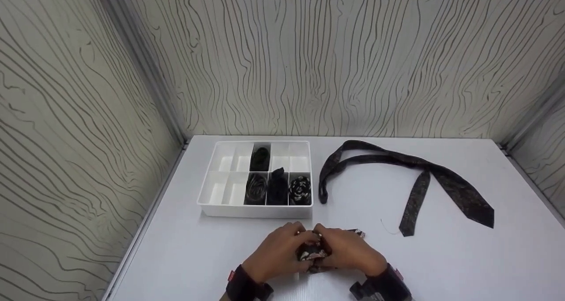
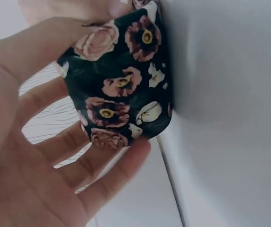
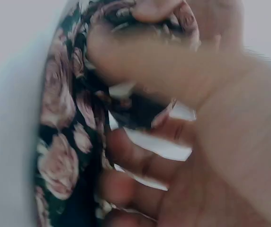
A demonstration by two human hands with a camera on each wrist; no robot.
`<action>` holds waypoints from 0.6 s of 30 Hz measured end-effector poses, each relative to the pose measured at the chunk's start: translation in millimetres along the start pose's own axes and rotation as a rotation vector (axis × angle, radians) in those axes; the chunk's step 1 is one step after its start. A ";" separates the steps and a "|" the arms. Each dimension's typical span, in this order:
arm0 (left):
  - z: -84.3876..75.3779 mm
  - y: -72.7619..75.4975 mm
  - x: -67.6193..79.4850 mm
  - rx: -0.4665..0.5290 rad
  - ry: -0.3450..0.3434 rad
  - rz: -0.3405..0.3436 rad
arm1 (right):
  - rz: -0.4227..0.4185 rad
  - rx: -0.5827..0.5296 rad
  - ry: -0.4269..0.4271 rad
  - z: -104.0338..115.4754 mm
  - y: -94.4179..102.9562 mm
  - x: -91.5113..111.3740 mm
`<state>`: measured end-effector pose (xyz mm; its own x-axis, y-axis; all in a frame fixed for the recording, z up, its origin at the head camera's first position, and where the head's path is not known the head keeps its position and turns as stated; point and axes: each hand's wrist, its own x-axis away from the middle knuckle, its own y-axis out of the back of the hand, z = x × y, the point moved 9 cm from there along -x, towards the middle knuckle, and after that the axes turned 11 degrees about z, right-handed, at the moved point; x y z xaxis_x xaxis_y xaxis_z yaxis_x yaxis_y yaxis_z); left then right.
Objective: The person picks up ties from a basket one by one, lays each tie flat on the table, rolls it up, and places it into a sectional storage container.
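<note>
A dark necktie with pink and white flowers (image 1: 311,252) is partly rolled up at the table's front, between both hands. The left hand (image 1: 279,253) holds the roll from its left side; in the left wrist view its thumb lies over the floral fabric (image 2: 119,90) and its fingers curl round the edge. From the other side, the right hand (image 1: 351,251) pinches the roll, its thumb on the coil in the right wrist view. A flat length of the tie (image 3: 57,123) runs along the table there. In the head view, a patterned end shows beyond the right hand.
A white divided box (image 1: 256,211) stands behind the hands, with several dark rolled ties, such as a black-and-white one (image 1: 300,190), in its compartments. Another dark necktie (image 1: 461,195) lies loosely looped on the table (image 1: 459,261) at right. Patterned walls (image 1: 309,71) enclose the table's back and sides.
</note>
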<state>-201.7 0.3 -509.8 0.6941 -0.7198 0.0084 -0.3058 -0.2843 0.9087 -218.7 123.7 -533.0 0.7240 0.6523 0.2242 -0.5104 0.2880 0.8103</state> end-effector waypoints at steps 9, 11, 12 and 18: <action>-7.6 8.0 -4.5 -0.128 -0.037 -0.063 | 0.017 -0.018 -0.020 -0.7 0.9 -0.2; -8.4 6.5 -4.2 -0.120 -0.045 -0.062 | 0.021 0.007 -0.023 -1.2 0.4 0.2; -8.3 5.4 -4.1 -0.109 -0.046 -0.058 | 0.021 0.018 -0.024 -1.2 0.4 0.7; -9.6 1.5 -6.4 -0.106 -0.051 -0.052 | 0.020 0.000 -0.006 2.1 1.7 2.5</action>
<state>-200.3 10.5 -504.5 0.6725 -0.7378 -0.0590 -0.1978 -0.2559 0.9463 -216.8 124.4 -529.9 0.7162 0.6540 0.2436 -0.5248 0.2746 0.8057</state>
